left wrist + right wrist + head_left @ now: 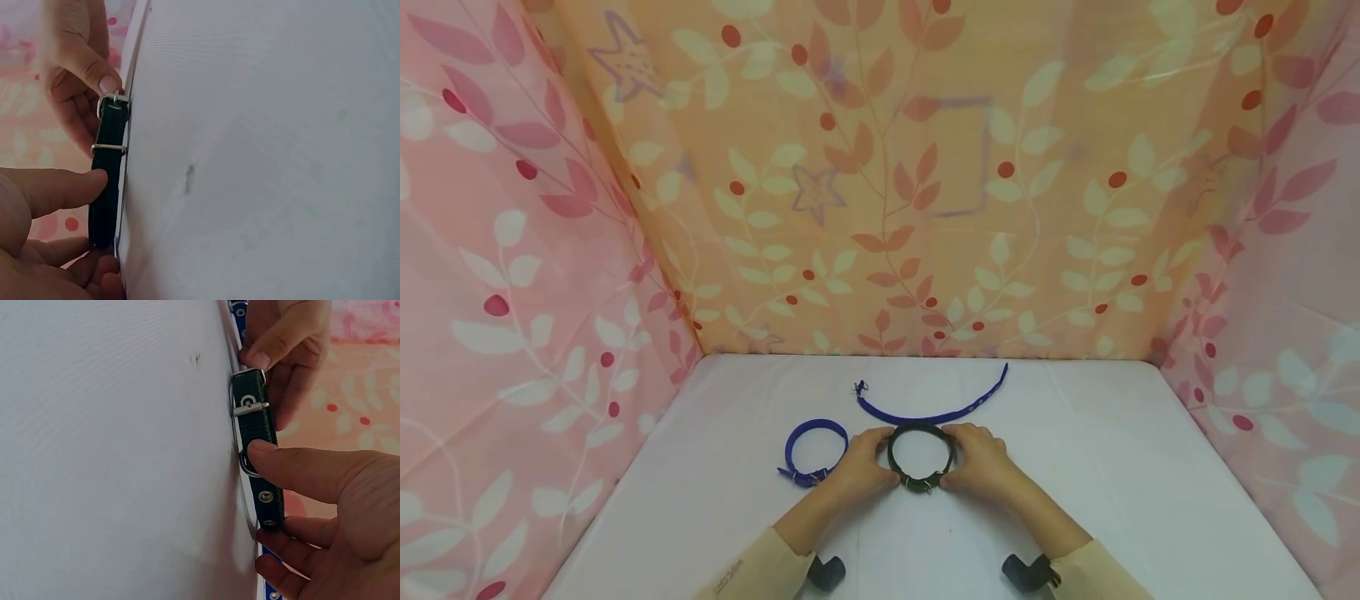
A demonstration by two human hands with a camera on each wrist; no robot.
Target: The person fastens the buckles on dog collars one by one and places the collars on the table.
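Note:
A dark green collar [920, 484], buckled into a ring, stands at the middle of the white table with its buckle on the near side. My left hand [859, 462] grips its left side, thumb in front and fingers behind. On the opposite side my right hand [983, 461] holds it the same way. Metal eyelets, a D-ring and the buckle show on the green strap [255, 428] in the right wrist view. Just left of my left hand lies a blue collar [789, 450], also fastened in a loop. Behind the green one, a second blue collar [958, 414] lies unbuckled in a curve.
The white table [1120, 467] is enclosed by a yellow-orange floral cloth [880, 183] at the back and pink floral cloths [535, 250] at both sides. Dark wrist devices [827, 573] sit by both beige sleeves [767, 571].

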